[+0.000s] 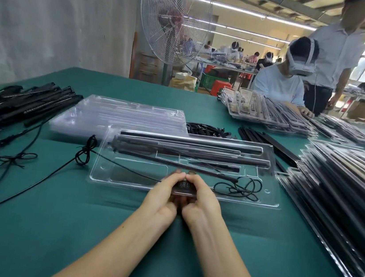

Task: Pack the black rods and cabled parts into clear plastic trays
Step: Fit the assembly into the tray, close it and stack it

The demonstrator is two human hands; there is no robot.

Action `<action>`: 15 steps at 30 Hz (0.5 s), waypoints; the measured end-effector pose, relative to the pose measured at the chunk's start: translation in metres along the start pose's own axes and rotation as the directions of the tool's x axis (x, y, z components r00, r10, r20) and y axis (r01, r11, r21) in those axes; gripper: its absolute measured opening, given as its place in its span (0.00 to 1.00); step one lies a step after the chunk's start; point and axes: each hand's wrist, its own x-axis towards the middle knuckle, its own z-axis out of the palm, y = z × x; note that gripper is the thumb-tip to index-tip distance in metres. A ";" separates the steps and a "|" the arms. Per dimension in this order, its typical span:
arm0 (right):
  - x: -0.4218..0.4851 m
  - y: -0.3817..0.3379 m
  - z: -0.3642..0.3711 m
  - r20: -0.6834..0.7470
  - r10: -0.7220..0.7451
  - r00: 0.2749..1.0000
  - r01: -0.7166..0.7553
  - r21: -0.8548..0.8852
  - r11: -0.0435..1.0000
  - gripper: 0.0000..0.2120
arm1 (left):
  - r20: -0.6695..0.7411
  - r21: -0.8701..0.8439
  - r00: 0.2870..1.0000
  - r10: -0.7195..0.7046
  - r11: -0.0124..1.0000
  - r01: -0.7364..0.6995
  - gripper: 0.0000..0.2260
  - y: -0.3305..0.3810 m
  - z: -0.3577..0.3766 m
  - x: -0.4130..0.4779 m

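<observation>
- The left hand (163, 192) and right hand (202, 199) lie side by side, thumbs meeting on top. Both grasp a cabled part (183, 186), a small dark block pinched between them.
- The block sits at the near edge of a clear tray (103, 167), which lies flat on the green table (117, 234) just ahead of the hands.
- From between the hands a thin cable (126, 167) runs off to the left across the tray, ending in a tied bundle (85, 151) on the table beyond the tray's left rim.
- Ahead of the hands, black rods (190, 142) lie lengthwise in the tray's long slots. One thinner rod (173, 162) lies slightly tilted just past the fingertips.
- Just right of the right hand, a loose cable coil (240, 187) rests in the tray's near right corner.
- Further ahead and to the left of the hands is a stack of empty trays (119, 116).
- Far left of the left hand lies a pile of rods and cables (26, 99). Nearer is a loose knotted cable (9, 159).
- Right of the right hand, filled trays (345, 183) are stacked in a slanting pile.
- Across the table a person in a headset (284, 82) works at more trays, with a standing fan (174, 18) behind.
</observation>
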 end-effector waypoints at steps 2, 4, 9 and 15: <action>-0.001 0.003 0.000 -0.052 -0.061 0.997 0.061 -0.001 0.998 0.08 | 0.000 0.025 1.000 -0.004 1.000 0.004 0.07 0.000 -0.001 0.002; -0.003 0.003 0.000 -0.086 -0.102 0.991 0.102 -0.002 0.995 0.09 | 0.007 0.030 1.000 -0.008 1.000 0.008 0.08 -0.001 -0.002 0.004; -0.003 0.004 -0.001 -0.041 -0.100 0.994 0.098 -0.045 0.994 0.09 | 0.026 0.032 0.999 0.029 0.999 -0.030 0.05 0.000 -0.007 0.007; 0.000 0.002 -0.002 0.007 -0.029 1.000 0.029 -0.004 1.000 0.07 | 0.113 -0.042 0.992 0.049 0.998 -0.045 0.13 0.008 -0.006 0.006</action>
